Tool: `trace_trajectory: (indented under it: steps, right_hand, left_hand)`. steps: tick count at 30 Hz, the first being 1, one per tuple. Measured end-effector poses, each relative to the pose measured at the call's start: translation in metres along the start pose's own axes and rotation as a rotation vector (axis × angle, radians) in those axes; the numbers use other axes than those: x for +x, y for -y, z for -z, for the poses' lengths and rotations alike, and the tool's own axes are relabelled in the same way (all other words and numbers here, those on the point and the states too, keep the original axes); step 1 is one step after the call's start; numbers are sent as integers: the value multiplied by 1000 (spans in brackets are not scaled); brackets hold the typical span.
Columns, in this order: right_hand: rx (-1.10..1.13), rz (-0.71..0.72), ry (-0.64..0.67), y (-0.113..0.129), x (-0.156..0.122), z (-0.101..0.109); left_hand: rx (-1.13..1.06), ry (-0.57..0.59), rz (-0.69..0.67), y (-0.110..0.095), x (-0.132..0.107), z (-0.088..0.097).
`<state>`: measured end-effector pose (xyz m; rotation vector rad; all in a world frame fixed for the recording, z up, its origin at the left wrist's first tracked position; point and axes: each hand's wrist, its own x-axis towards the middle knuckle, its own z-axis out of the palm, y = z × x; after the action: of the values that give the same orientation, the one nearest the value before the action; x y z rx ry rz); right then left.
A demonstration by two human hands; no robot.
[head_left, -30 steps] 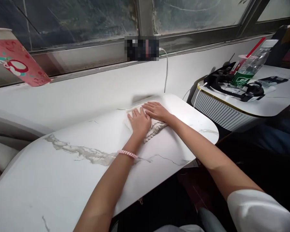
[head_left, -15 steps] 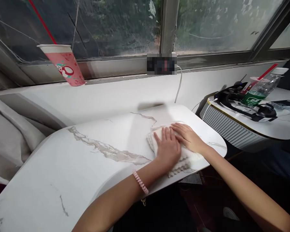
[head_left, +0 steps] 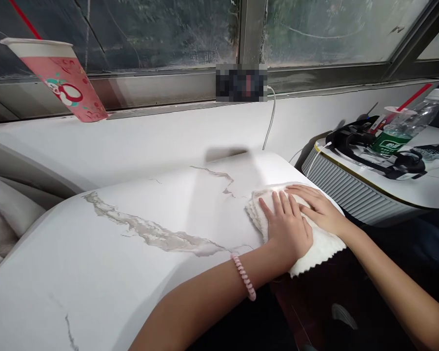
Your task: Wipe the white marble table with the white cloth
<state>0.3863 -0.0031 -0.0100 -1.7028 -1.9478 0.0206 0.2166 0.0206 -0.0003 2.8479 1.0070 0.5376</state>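
Note:
A folded white cloth (head_left: 322, 251) with a scalloped edge lies on the right part of a white marble-patterned table (head_left: 139, 273), and its front edge hangs over the table's rim. My left hand (head_left: 289, 229), below a pink coiled band on the wrist, rests flat on the cloth with the fingers spread. Just right of it, my right hand (head_left: 320, 209) also presses flat on the cloth, its fingers stretched out to the left. Both hands are open on top of the cloth, and their palms are hidden.
A pink paper cup (head_left: 68, 87) with a red straw stands on the window ledge at the left. A blurred-out dark object (head_left: 241, 84) with a white cable sits mid-ledge. On a second table (head_left: 431, 195) at right are a bottle (head_left: 391, 139), black headgear (head_left: 354, 151) and another cup.
Both hands have slid right across the table with the cloth, which now overhangs the front edge. The view has shifted slightly, so the pink cup appears larger and farther left.

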Motion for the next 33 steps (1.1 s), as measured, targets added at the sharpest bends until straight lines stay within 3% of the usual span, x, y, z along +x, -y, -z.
trace_trajectory:
  steps: [3,7,14,19,27,33]
  right_hand:
    - [-41,-23,1,-6,14,-2]
    - [-65,-4,-19,-14,45,-12]
    - [-60,43,-9,-42,133,-41]
    - [-53,63,27,-67,182,-54]
    - [-85,-62,-31,-86,207,-61]
    - [-70,-110,-26,-87,205,-62]
  left_hand:
    - [-6,-19,14,5,16,-7]
    - [-7,-33,38,28,40,-13]
    - [-41,63,134,91,104,-18]
    - [-21,76,177,118,142,-23]
    - [-32,85,140,137,177,-27]
    - [-19,97,129,139,176,-28]
